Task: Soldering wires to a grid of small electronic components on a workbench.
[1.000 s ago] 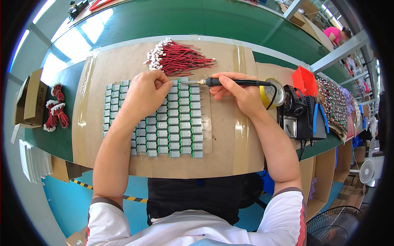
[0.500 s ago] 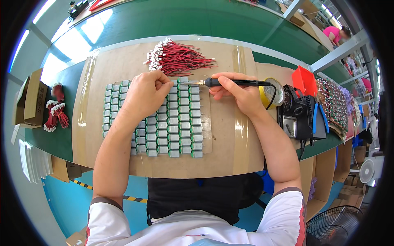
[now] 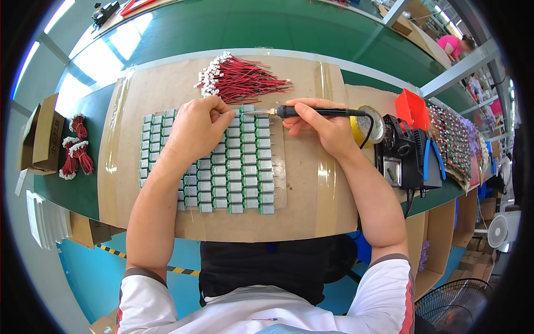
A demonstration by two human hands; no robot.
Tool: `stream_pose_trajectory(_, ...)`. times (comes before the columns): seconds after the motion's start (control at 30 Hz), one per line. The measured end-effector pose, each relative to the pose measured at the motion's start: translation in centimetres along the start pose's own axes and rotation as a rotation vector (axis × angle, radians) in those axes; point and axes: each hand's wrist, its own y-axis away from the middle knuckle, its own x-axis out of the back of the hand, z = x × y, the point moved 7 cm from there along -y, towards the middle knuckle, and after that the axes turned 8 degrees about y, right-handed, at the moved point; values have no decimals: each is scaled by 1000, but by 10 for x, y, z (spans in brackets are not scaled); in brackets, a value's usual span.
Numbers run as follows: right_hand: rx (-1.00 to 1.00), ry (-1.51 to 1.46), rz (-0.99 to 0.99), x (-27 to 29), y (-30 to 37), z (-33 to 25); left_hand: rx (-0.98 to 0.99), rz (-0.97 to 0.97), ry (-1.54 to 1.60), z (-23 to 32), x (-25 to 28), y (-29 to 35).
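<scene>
A soldering iron (image 3: 289, 112) with a black handle is gripped in my right hand (image 3: 329, 125). Its metal tip points left, at the far end of a block of small silver-and-green parts (image 3: 235, 177) laid out in close columns. My left hand (image 3: 194, 128) hovers over the far middle of that block, thumb and fingertips pinched together close to the tip. What the pinch holds is too small or hidden to make out, and the left hand and forearm cover part of the columns. Beyond my hands lies a pile of red and black wires (image 3: 250, 78) with white connectors.
Cardboard (image 3: 300, 195) covers the bench under the parts. At right stand a round yellow-rimmed item (image 3: 381, 125), a black soldering station (image 3: 410, 156), blue-handled pliers (image 3: 428, 161) and a red bin (image 3: 410, 108). Wire bundles (image 3: 81, 158) and an open box (image 3: 47, 136) are at left.
Both hands stay in nearly the same place. The soldering iron has shifted very slightly to the left.
</scene>
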Motion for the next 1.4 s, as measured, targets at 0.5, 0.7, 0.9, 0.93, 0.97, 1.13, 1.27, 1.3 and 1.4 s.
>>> stream_pose_trajectory(0.5,25,39,-5,3,3,-2,42,11,32,0,0,1)
stream_pose_trajectory(0.7,31,-2,-6,0,4,-6,19,-41,8,1,-1,2)
stream_pose_trajectory(0.9,24,-37,-3,-1,4,-5,2,-45,-9,2,-1,2)
stream_pose_trajectory(0.93,19,-30,-2,-1,4,-5,2,-45,-10,2,-1,2)
stream_pose_trajectory(0.97,19,-30,-2,-1,4,-4,1,-46,-17,2,-1,2)
stream_pose_trajectory(1.13,15,-28,-5,-1,4,-3,5,-54,-22,3,-2,2)
stream_pose_trajectory(1.27,20,-13,-9,-1,3,-3,6,-63,-27,4,-2,3)
stream_pose_trajectory(1.3,22,-15,-11,-1,3,-4,-3,-64,-28,5,-2,3)
stream_pose_trajectory(1.4,20,-21,-9,-1,3,-4,-10,-67,-35,5,-3,3)
